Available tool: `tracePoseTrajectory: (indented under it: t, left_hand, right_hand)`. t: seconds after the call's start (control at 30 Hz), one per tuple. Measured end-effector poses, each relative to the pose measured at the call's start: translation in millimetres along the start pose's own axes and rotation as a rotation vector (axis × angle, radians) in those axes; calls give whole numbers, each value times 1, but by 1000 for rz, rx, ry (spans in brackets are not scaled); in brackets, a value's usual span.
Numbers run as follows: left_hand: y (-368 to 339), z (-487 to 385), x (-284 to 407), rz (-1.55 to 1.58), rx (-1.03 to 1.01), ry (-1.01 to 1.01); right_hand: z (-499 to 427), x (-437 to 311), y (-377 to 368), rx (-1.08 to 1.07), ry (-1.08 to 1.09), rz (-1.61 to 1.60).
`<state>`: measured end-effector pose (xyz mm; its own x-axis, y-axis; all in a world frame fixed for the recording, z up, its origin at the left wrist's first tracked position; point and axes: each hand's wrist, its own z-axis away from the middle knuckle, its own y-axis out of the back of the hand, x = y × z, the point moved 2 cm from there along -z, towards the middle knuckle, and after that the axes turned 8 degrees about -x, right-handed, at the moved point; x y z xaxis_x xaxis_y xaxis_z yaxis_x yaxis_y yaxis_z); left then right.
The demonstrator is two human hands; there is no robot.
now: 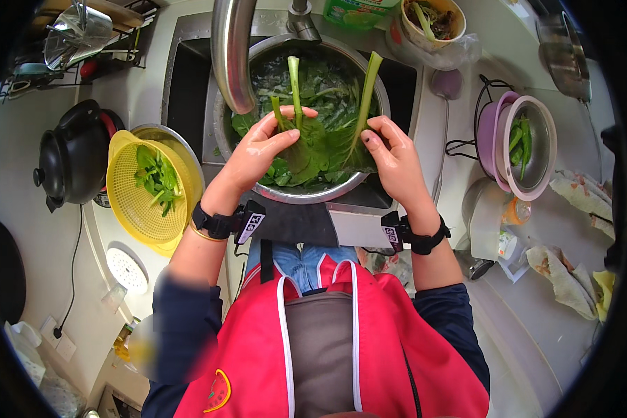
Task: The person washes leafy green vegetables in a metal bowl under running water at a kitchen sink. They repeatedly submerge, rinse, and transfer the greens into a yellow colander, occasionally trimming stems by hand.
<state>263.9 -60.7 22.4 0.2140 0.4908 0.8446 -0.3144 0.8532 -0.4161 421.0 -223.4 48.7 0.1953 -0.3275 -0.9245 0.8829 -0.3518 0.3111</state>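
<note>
My left hand (pixel 265 144) pinches green leafy stalks (pixel 294 78) between thumb and fingers, stems pointing up. In my right hand (pixel 396 151) is another leafy stalk (pixel 368 89), gripped by thumb and fingers at the leaf's edge, its stem also upright. Both hands look wet and are held over a large metal basin (pixel 313 197) in the sink. Leafy greens (pixel 324 78) lie in water in the basin, partly hidden by the held leaves. A metal faucet (pixel 233 57) curves over the basin's left side.
On the left, a yellow colander (pixel 120 209) holds greens beside a black pot (pixel 73 151). On the right stand nested purple and white strainers (pixel 549 141) with green pods, and a long-handled purple utensil (pixel 445 86). A tub of scraps (pixel 462 26) is behind the sink.
</note>
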Motion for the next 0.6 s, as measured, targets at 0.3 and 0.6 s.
tracePoseTrajectory:
  t: [0.3,0.6]
  left_hand:
    - [-23,-3,17,-58,-59,-9]
    - [-25,-7,34,-97,-64,22]
  right_hand:
    - [-10,-2,-24,1,-60,-258]
    - [-19,-49,6,147,387,429]
